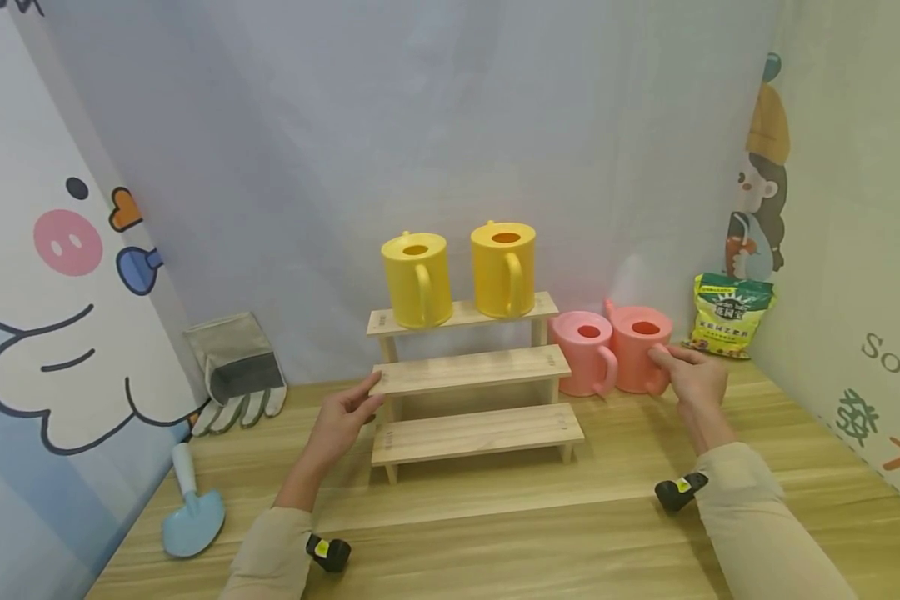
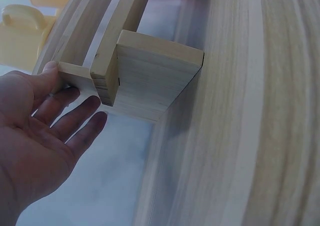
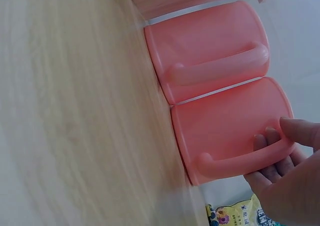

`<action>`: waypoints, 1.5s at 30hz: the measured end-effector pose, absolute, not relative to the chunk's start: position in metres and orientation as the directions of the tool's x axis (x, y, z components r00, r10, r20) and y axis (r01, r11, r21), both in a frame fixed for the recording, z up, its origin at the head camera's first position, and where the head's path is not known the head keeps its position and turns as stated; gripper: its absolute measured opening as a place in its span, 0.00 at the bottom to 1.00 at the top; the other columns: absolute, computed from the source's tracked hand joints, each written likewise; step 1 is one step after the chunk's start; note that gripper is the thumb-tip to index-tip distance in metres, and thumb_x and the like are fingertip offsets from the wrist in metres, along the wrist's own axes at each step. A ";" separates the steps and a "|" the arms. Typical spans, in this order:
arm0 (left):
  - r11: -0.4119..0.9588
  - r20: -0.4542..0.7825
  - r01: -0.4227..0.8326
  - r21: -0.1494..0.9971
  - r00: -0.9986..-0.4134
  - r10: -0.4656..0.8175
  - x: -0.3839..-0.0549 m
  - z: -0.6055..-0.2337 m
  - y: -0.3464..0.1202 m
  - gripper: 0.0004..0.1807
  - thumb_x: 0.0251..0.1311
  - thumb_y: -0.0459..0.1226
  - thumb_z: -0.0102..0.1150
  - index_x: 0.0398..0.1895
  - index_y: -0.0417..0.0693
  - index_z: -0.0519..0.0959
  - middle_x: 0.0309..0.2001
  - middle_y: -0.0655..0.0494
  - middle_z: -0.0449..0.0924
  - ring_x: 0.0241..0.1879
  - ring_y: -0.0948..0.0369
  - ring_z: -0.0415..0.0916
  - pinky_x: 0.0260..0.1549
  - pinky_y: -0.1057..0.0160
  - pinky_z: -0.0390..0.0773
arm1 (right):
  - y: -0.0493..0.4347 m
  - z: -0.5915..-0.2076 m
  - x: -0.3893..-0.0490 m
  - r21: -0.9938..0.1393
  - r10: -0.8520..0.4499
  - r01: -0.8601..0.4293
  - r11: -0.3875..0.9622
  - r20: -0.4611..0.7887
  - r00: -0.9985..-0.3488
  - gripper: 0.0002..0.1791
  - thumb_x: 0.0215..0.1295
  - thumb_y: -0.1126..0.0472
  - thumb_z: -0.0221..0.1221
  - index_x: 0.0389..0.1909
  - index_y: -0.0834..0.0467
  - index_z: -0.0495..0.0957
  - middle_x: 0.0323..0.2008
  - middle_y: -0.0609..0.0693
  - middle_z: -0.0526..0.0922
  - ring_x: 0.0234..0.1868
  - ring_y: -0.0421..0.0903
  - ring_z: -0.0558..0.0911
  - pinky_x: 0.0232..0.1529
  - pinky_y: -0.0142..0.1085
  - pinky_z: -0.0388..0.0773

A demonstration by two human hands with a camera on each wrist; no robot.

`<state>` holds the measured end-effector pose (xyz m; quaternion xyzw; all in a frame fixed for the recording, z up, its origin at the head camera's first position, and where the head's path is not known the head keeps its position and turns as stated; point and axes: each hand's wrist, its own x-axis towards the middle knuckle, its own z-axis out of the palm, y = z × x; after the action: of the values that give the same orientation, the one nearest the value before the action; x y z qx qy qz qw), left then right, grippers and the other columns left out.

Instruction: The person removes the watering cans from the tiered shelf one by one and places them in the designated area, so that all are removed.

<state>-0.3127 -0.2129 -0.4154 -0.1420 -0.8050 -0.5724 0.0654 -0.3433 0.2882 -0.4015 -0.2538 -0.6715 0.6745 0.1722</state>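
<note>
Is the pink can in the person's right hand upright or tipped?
Upright. The pink can has its top opening facing up and its base on the table; the right hand grips its handle.

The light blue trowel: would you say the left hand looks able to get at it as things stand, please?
Probably yes: in the head view, nothing stands between the left hand and the trowel, though the hand would first have to release the wooden shelf it pinches.

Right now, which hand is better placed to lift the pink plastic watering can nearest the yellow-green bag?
Probably the right hand: it grips the handle of that pink can, while the left hand holds the three-tier wooden shelf.
</note>
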 end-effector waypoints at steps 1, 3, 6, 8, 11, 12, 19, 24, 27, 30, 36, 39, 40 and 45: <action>0.303 0.270 0.306 0.903 -0.950 0.153 -0.313 -0.415 -0.213 0.27 0.73 0.40 0.57 0.72 0.43 0.69 0.68 0.43 0.69 0.61 0.47 0.73 0.57 0.54 0.78 | 0.288 -0.401 -0.343 -0.993 0.570 0.111 -0.036 -0.112 -0.814 0.21 0.56 0.52 0.75 0.49 0.56 0.87 0.31 0.35 0.79 0.46 0.38 0.72 0.45 0.32 0.72; 0.300 0.275 0.310 0.902 -0.949 0.153 -0.314 -0.415 -0.212 0.27 0.73 0.40 0.57 0.72 0.42 0.68 0.68 0.42 0.69 0.61 0.47 0.73 0.56 0.54 0.78 | 0.289 -0.400 -0.343 -0.993 0.565 0.112 -0.029 -0.109 -0.818 0.24 0.57 0.52 0.74 0.52 0.58 0.86 0.29 0.34 0.80 0.45 0.38 0.73 0.43 0.30 0.72; 0.301 0.282 0.317 0.900 -0.947 0.153 -0.314 -0.416 -0.212 0.27 0.73 0.40 0.57 0.72 0.41 0.68 0.68 0.42 0.69 0.60 0.48 0.73 0.56 0.55 0.79 | 0.288 -0.399 -0.341 -0.994 0.557 0.109 -0.012 -0.098 -0.824 0.26 0.57 0.53 0.74 0.55 0.61 0.84 0.30 0.35 0.79 0.43 0.37 0.74 0.40 0.29 0.74; 0.303 0.285 0.320 0.897 -0.946 0.157 -0.314 -0.416 -0.212 0.27 0.73 0.40 0.56 0.72 0.41 0.68 0.67 0.41 0.70 0.60 0.48 0.74 0.55 0.55 0.79 | 0.288 -0.399 -0.341 -0.992 0.550 0.123 -0.006 -0.106 -0.828 0.27 0.58 0.53 0.73 0.57 0.62 0.83 0.35 0.38 0.80 0.43 0.37 0.73 0.40 0.29 0.73; 0.302 0.281 0.318 0.899 -0.946 0.159 -0.314 -0.417 -0.212 0.27 0.73 0.40 0.56 0.72 0.41 0.68 0.66 0.41 0.72 0.60 0.48 0.74 0.56 0.54 0.79 | 0.288 -0.399 -0.340 -0.989 0.538 0.147 0.024 -0.111 -0.836 0.30 0.59 0.52 0.72 0.60 0.63 0.80 0.44 0.43 0.79 0.44 0.38 0.73 0.41 0.30 0.74; 0.303 0.281 0.318 0.898 -0.946 0.161 -0.314 -0.417 -0.212 0.27 0.73 0.40 0.56 0.72 0.41 0.68 0.66 0.41 0.72 0.60 0.48 0.74 0.56 0.53 0.79 | 0.288 -0.400 -0.339 -0.988 0.533 0.152 0.032 -0.112 -0.839 0.30 0.60 0.52 0.72 0.60 0.63 0.80 0.46 0.44 0.79 0.44 0.38 0.73 0.42 0.31 0.73; 0.302 0.289 0.327 0.895 -0.943 0.165 -0.313 -0.418 -0.212 0.27 0.73 0.39 0.57 0.72 0.41 0.68 0.67 0.41 0.70 0.60 0.47 0.74 0.55 0.54 0.79 | 0.289 -0.402 -0.338 -0.982 0.523 0.169 0.085 -0.100 -0.846 0.33 0.60 0.50 0.71 0.62 0.64 0.78 0.49 0.48 0.79 0.45 0.39 0.73 0.40 0.31 0.73; 0.300 0.287 0.326 0.897 -0.943 0.167 -0.313 -0.418 -0.212 0.27 0.73 0.40 0.56 0.72 0.41 0.68 0.68 0.41 0.69 0.60 0.47 0.74 0.56 0.54 0.78 | 0.287 -0.398 -0.336 -0.964 0.524 0.175 0.201 -0.045 -0.851 0.33 0.64 0.45 0.66 0.62 0.64 0.78 0.55 0.55 0.79 0.51 0.45 0.73 0.43 0.33 0.73; 0.296 0.284 0.321 0.900 -0.945 0.164 -0.312 -0.417 -0.212 0.27 0.73 0.40 0.56 0.72 0.41 0.68 0.68 0.41 0.68 0.60 0.47 0.74 0.57 0.53 0.78 | 0.284 -0.394 -0.334 -0.946 0.523 0.170 0.277 0.000 -0.852 0.34 0.67 0.43 0.62 0.62 0.65 0.77 0.59 0.61 0.77 0.55 0.51 0.73 0.46 0.36 0.76; 0.292 0.280 0.317 0.902 -0.946 0.162 -0.312 -0.416 -0.212 0.27 0.73 0.40 0.56 0.72 0.42 0.68 0.69 0.41 0.68 0.60 0.47 0.74 0.57 0.52 0.77 | 0.280 -0.389 -0.332 -0.936 0.525 0.167 0.311 0.023 -0.850 0.34 0.68 0.43 0.59 0.63 0.66 0.75 0.60 0.62 0.75 0.57 0.55 0.72 0.49 0.40 0.78; 0.298 0.288 0.324 0.898 -0.944 0.161 -0.313 -0.417 -0.211 0.27 0.73 0.40 0.57 0.72 0.41 0.68 0.67 0.40 0.70 0.60 0.47 0.74 0.57 0.52 0.78 | 0.273 -0.377 -0.325 -0.922 0.553 0.114 0.370 0.120 -0.825 0.31 0.69 0.45 0.59 0.62 0.65 0.75 0.57 0.61 0.78 0.56 0.55 0.74 0.48 0.39 0.78; 0.305 0.289 0.325 0.895 -0.944 0.157 -0.313 -0.417 -0.211 0.27 0.73 0.40 0.57 0.71 0.41 0.69 0.67 0.41 0.70 0.59 0.47 0.74 0.56 0.53 0.78 | 0.267 -0.368 -0.321 -0.919 0.544 0.057 0.390 0.180 -0.819 0.30 0.69 0.45 0.59 0.62 0.64 0.76 0.56 0.61 0.78 0.56 0.55 0.75 0.54 0.43 0.78; 0.303 0.287 0.323 0.896 -0.945 0.158 -0.313 -0.417 -0.211 0.27 0.73 0.40 0.57 0.72 0.41 0.69 0.67 0.41 0.70 0.60 0.48 0.74 0.56 0.53 0.78 | 0.264 -0.365 -0.319 -0.918 0.536 0.035 0.395 0.199 -0.820 0.30 0.70 0.45 0.59 0.62 0.64 0.76 0.56 0.61 0.79 0.57 0.55 0.75 0.56 0.45 0.78; 0.302 0.281 0.316 0.899 -0.947 0.154 -0.313 -0.416 -0.212 0.27 0.73 0.40 0.56 0.72 0.42 0.68 0.65 0.39 0.72 0.60 0.47 0.74 0.57 0.53 0.78 | 0.247 -0.351 -0.312 -0.903 0.491 -0.079 0.422 0.302 -0.817 0.28 0.70 0.48 0.60 0.60 0.65 0.77 0.56 0.61 0.80 0.57 0.55 0.77 0.59 0.48 0.78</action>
<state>-0.3126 -0.2121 -0.4162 -0.1461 -0.8039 -0.5722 0.0708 -0.3117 0.2467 -0.3510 -0.1292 -0.7978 0.5217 0.2734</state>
